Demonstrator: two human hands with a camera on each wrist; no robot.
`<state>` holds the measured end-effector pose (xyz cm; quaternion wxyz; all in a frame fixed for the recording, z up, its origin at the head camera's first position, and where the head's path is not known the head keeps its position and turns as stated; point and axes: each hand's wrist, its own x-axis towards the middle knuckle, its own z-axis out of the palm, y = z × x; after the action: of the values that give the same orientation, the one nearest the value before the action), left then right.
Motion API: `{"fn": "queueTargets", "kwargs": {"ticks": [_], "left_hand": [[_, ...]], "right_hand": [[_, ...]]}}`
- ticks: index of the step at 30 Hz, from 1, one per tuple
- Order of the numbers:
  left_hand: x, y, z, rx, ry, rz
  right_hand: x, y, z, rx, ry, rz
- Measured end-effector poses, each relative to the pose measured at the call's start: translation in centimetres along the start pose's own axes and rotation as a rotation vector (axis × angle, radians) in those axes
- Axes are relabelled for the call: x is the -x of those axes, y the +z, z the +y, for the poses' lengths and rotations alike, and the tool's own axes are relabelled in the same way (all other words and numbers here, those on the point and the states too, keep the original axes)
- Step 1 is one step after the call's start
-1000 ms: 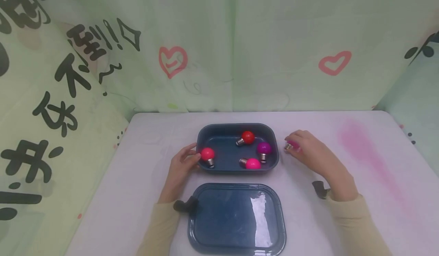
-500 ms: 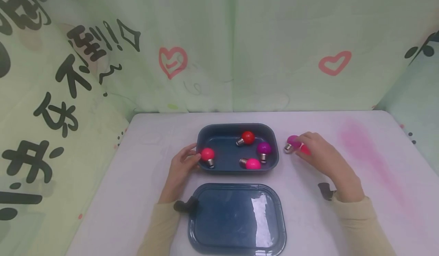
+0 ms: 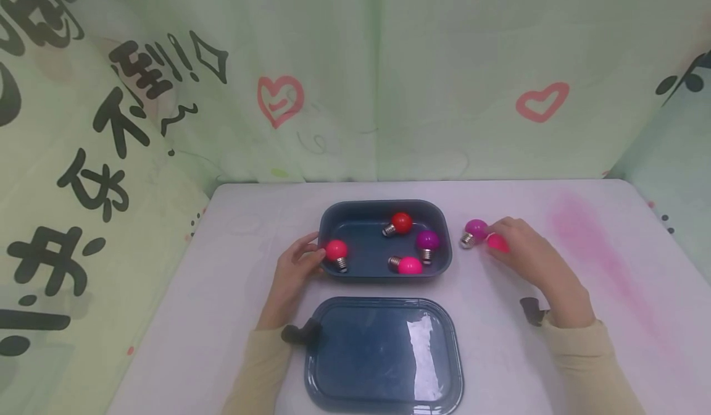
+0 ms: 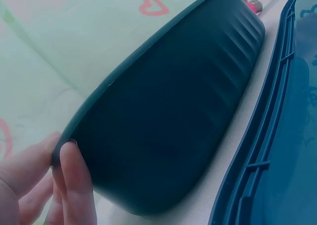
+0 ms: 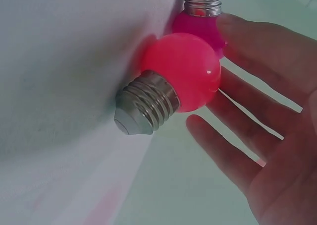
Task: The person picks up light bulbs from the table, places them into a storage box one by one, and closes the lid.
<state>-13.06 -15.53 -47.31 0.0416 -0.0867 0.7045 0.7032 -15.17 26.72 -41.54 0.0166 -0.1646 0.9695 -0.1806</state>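
In the head view my left hand (image 3: pixel 297 267) is at the left end of a dark blue container (image 3: pixel 366 277). The left wrist view shows its thumb and fingers pinching the container's rim (image 4: pixel 111 81). Inside lie a red bulb (image 3: pixel 402 222), a purple bulb (image 3: pixel 428 239) and two pink bulbs, one near the left wall (image 3: pixel 336 250), one near the front (image 3: pixel 410 265). Right of the container, my right hand (image 3: pixel 522 251) reaches over another pink bulb (image 5: pixel 183 71), its fingers extended loosely around the glass. A second purple bulb (image 3: pixel 475 230) lies beside its fingertips.
A glossy blue lid (image 3: pixel 366 353) lies flat in front of the container. The white table (image 3: pixel 211 316) has a pink stain (image 3: pixel 594 248) at its right. Pale green cloth (image 3: pixel 444 44) with drawn hearts and dark characters hangs at the back and sides.
My right hand has drawn away to the right from the purple bulb, which now lies in the open, and is at the pink bulb. The left hand and the container have stayed put.
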Motion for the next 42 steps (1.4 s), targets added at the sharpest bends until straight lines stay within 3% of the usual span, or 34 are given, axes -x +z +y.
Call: {"fn": "queueTargets", "kwargs": {"ticks": [18,26,42], "left_hand": [[0.0,0.0,-0.1,-0.001,-0.001,-0.005],[0.0,-0.1,-0.1,-0.003,0.005,-0.012],[0.0,0.0,0.0,0.031,0.009,-0.016]], "right_hand": [[0.4,0.0,0.4,-0.013,0.013,-0.028],[0.5,-0.4,0.0,0.021,-0.069,0.043],[-0.3,-1.0,-2.5,-0.033,-0.187,0.155]]}}
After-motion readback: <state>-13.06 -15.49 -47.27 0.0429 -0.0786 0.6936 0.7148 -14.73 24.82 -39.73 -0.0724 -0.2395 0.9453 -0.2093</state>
